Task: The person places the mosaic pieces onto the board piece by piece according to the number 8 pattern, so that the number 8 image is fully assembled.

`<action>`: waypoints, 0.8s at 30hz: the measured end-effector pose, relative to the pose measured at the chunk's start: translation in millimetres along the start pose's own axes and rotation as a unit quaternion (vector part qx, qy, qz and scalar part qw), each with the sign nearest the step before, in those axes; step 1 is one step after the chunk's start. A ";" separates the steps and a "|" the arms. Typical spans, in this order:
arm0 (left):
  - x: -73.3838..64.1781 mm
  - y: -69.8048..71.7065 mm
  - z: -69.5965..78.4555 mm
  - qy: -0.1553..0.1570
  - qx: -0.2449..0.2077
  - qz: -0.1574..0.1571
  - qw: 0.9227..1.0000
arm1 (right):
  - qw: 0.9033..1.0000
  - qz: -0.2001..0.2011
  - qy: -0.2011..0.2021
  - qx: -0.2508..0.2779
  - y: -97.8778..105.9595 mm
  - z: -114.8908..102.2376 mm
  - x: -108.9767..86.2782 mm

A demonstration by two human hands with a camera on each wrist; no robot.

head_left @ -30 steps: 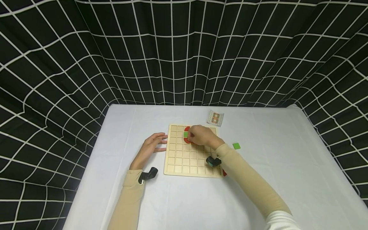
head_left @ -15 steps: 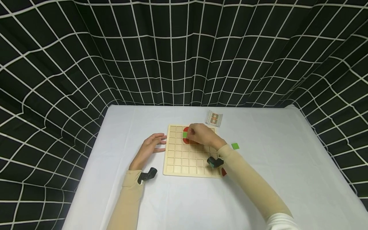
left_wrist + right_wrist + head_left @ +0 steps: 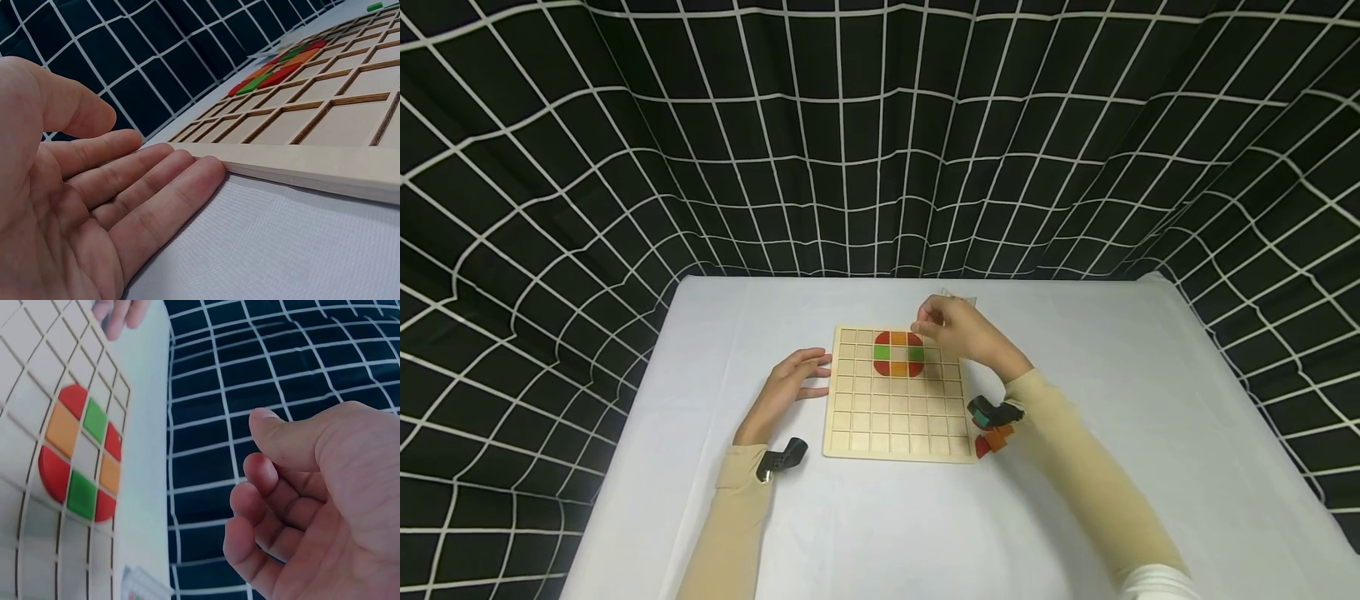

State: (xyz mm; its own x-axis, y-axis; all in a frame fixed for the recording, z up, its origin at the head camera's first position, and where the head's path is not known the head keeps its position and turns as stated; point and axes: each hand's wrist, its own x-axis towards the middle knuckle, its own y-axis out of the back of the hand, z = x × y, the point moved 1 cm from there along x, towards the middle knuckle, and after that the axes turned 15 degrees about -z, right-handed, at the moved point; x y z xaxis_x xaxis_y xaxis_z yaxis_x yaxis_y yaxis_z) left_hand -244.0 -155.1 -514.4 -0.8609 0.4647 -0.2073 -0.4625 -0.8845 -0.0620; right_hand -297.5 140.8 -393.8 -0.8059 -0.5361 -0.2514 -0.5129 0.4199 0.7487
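Observation:
A wooden grid board lies on the white table. Set in its far part is a ring of flat tiles around a bare square: a red rounded tile at each corner, an orange tile front and back, a green tile left and right. My right hand is raised over the board's far right corner; in the right wrist view its fingers are loosely bent, nothing between them and the thumb. My left hand lies palm sideways, fingers extended, fingertips at the board's left edge.
Loose orange and red pieces lie by the board's near right corner, partly behind the right wrist camera. A loose green tile lies beyond the board. Behind the right hand, a patterned paper card is mostly covered. A gridded black curtain surrounds the table.
My right hand has lifted off the tile ring and moved right and away, uncovering the whole ring and the loose pieces. It now covers most of the card. The left hand stays put.

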 end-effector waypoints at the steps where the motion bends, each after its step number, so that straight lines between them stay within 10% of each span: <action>1: 0.0 0.2 -0.3 0.000 0.001 0.000 1.000 | 1.000 0.000 -0.002 0.003 1.7 2.0 -3.4; 24: 0.2 -0.4 1.4 0.005 0.001 -0.002 1.000 | 0.995 0.027 -0.090 0.012 9.4 71.3 -68.4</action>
State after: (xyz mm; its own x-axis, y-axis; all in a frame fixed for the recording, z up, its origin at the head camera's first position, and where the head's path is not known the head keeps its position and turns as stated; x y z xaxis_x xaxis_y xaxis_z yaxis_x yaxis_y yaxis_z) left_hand -244.2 -154.6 -513.1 -0.8563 0.4685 -0.2173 -0.4669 -0.8821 -0.0620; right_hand -268.3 233.6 -413.3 -0.8715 -0.3729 -0.3185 -0.4722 0.4630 0.7501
